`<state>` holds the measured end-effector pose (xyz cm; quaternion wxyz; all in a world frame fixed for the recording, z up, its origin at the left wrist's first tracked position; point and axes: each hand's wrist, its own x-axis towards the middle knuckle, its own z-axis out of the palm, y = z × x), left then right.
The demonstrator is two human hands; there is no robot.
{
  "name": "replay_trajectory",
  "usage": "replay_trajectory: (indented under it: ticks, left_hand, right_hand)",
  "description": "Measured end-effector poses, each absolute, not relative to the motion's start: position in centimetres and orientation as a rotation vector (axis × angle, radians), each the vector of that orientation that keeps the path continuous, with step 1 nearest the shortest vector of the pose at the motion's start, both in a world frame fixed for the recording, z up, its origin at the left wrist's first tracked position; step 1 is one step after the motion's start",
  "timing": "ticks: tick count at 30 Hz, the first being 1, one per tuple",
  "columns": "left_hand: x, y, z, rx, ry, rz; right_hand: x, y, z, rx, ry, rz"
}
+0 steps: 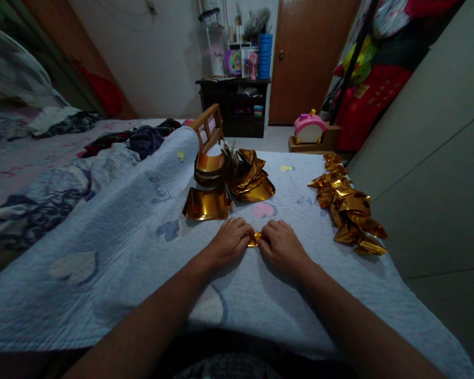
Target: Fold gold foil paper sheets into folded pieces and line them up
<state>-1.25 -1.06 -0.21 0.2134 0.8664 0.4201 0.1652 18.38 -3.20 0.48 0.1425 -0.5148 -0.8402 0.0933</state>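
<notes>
A small piece of shiny gold foil paper (pixel 254 240) lies low over the quilted cover, its ends tucked under my fingers. My left hand (pixel 231 241) is closed on its left end, and my right hand (pixel 282 245) grips the right end. Just beyond my left hand is a stack of curved gold foil sheets (pixel 207 203). Behind it spreads a larger, fanned pile of gold sheets (pixel 248 176). Off to the right lies a row of folded gold foil pieces (pixel 351 205). My fingers hide most of the held piece.
A pale blue quilted cover with heart patterns (pixel 142 273) lies under everything. Rumpled clothes (pixel 142 142) are at the left. Beyond stand a small wooden chair back (pixel 209 126), a dark shelf (pixel 233 113) and a pink toy case (pixel 310 129). A grey cabinet (pixel 430 173) borders the right side.
</notes>
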Motion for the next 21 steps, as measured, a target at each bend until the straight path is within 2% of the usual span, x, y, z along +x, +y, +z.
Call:
replay_trajectory:
  ticks: [21]
  left_hand:
    - [-0.81, -1.52, 0.46, 2.299, 1.319, 0.310]
  right_hand:
    - [18.22, -3.38, 0.28, -1.708, -2.371, 0.184]
